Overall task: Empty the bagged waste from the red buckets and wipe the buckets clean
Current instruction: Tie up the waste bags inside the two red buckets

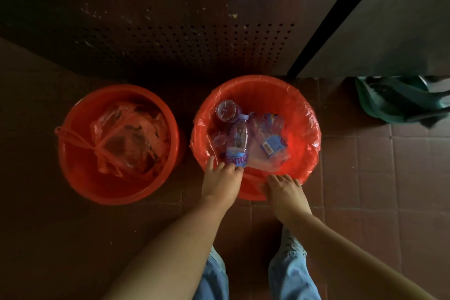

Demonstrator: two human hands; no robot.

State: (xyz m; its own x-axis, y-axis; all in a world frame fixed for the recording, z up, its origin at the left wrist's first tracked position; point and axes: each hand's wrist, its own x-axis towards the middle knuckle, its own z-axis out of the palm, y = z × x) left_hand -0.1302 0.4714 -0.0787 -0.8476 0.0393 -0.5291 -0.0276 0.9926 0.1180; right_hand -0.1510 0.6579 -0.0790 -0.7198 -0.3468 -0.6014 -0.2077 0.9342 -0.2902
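Note:
Two red buckets stand on the tiled floor. The left bucket (73, 173) holds a tied red plastic bag (129, 136) of waste. The right bucket (246, 196) is lined with a red bag liner (302, 117) folded over its rim, with clear plastic bottles (237, 139) and wrappers inside. My left hand (220, 183) rests at the near rim, fingers curled on the liner beside a bottle's blue label. My right hand (283, 190) grips the liner edge at the near rim, a little to the right.
A dark perforated panel (182, 44) rises behind the buckets. A grey door or wall (379, 19) stands at the right, with a green dustpan-like object (399, 100) at its foot. My legs in blue jeans (289, 273) are below the hands.

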